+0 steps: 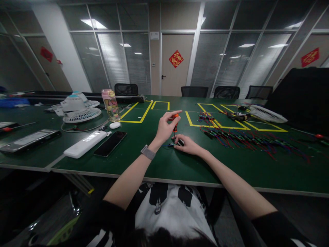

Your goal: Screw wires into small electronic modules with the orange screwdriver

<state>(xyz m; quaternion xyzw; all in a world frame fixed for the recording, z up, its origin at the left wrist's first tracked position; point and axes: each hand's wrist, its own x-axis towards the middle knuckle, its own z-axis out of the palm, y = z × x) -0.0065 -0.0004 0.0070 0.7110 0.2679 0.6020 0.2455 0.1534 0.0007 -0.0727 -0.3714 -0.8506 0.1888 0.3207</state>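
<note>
An upright screwdriver with an orange and black handle is gripped near its top by my left hand. Its shaft points down at a small dark part on the green table. My right hand rests low on the table, fingers closed around that part and holding it beside the screwdriver's tip. The part looks like a small circuit board with a blue wire at its left; my fingers cover much of it. Whether the tip touches it I cannot tell.
Several small wired boards lie to the right. On the left are a phone, a white power bank, a white earbud case, a drink bottle and fan parts. Yellow tape marks the table. Its front edge runs near my body.
</note>
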